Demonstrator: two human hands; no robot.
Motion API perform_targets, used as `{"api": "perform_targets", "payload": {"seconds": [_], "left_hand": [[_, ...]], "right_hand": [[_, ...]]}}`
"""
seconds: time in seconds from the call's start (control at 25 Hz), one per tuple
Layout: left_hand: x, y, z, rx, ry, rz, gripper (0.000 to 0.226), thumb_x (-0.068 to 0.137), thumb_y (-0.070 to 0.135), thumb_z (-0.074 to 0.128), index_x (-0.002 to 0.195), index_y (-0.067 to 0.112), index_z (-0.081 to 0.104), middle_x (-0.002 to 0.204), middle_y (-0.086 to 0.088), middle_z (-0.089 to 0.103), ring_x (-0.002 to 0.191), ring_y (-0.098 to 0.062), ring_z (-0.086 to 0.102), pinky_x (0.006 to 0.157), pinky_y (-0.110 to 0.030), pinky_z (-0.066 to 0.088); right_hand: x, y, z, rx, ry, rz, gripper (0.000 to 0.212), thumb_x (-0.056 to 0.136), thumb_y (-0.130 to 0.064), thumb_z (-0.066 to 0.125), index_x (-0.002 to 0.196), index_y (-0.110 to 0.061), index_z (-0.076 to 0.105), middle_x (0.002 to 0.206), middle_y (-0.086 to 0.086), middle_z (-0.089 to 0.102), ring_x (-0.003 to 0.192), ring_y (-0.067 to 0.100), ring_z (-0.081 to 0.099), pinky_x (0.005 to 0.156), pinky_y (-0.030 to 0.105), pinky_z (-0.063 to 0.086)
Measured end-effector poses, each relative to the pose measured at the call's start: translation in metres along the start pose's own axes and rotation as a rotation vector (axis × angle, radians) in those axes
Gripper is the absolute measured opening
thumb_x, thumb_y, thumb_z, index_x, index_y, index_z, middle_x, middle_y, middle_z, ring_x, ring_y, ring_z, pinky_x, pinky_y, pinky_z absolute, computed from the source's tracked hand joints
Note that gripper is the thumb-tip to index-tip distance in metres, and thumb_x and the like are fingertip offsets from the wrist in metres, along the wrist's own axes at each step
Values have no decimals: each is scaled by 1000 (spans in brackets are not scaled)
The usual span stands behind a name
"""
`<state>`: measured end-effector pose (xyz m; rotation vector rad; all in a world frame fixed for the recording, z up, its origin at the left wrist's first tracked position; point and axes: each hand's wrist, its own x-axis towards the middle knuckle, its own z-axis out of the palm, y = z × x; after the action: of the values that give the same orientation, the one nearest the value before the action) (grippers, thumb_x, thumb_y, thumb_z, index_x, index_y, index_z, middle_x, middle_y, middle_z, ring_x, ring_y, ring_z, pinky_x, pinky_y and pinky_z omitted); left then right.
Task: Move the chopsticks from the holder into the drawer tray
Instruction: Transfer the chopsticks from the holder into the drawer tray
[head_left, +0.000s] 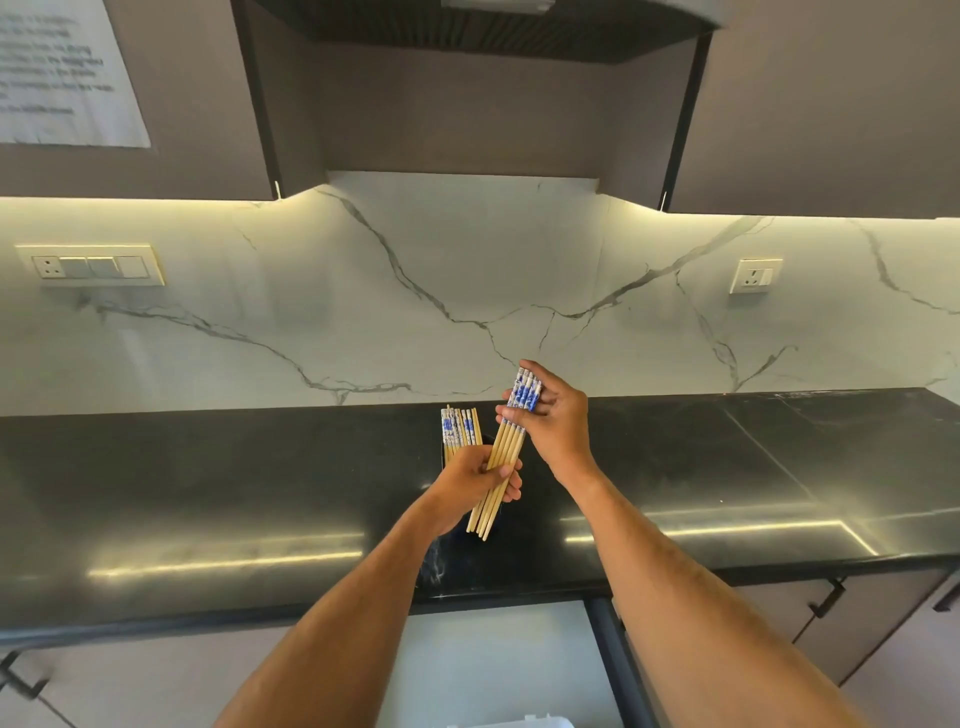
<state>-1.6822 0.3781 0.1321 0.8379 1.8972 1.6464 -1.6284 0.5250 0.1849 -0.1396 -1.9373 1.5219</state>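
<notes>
Wooden chopsticks (506, 447) (blue-patterned tops) in both hands' fingers (506, 413).

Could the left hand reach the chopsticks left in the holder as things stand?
Probably not yet: the left hand sits just before those chopsticks, but it already grips the bundle shared with the right hand.

A: Chopsticks (503, 457), held bundle?
B: Pale wood, smooth, tops wrapped in a glossy blue-and-white pattern. Same for the ones (459, 427) standing in the holder.
A: Countertop (675, 467)?
B: Black stone, polished, mirroring the strip lights along its front edge.
A: Wall (467, 270) behind?
B: White marble-look slab, grey veins, smooth with a soft sheen.
A: Cabinets (831, 104)?
B: Matt brown fronts. Paper sheet (62, 73) on the upper left door.
</notes>
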Motion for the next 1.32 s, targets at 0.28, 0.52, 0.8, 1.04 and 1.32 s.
{"api": "perform_targets", "payload": {"seconds": [0.28, 0.52, 0.8, 1.04, 1.32], "left_hand": [[5, -2, 27, 177, 72, -49, 13, 101, 4, 56, 99, 0, 68, 93, -21, 74, 82, -23, 75, 77, -31, 62], [1, -9, 29, 601, 145, -163, 10, 100, 13, 59, 98, 8, 67, 93, -13, 71, 82, -20, 71, 82, -35, 62], [-21, -29, 41, 1307, 76, -125, 17, 93, 8, 66, 109, 15, 65, 101, -6, 67, 85, -21, 64, 75, -33, 53], [-28, -45, 40, 1409, 34, -45, 27, 90, 6, 70, 114, 16, 63, 106, -7, 70, 92, -23, 68, 82, -36, 58], [-37, -72, 29, 1393, -3, -52, 34, 90, 9, 74, 118, 17, 58, 111, -6, 68, 97, -22, 65, 88, -35, 55]], "right_hand": [[-19, 28, -20, 136, 84, 22, 66, 81, 5, 81, 140, -13, 58, 109, 0, 76, 98, 15, 77, 81, 31, 64], [-44, 49, -43, -50, 120, 69, 72, 83, -3, 81, 147, -16, 49, 134, 8, 64, 116, 15, 67, 93, 25, 58], [-72, 50, -51, -957, -533, -308, 67, 84, -24, 82, 143, -15, 52, 134, 5, 66, 124, 20, 62, 105, 40, 52], [-90, 57, -25, -1218, -663, -231, 18, 95, -11, 67, 113, -11, 67, 102, 11, 73, 89, 27, 71, 74, 35, 53], [-100, 67, -5, -1324, -724, -146, 16, 100, -8, 60, 114, -10, 68, 101, 12, 72, 87, 25, 70, 72, 29, 46]]}}
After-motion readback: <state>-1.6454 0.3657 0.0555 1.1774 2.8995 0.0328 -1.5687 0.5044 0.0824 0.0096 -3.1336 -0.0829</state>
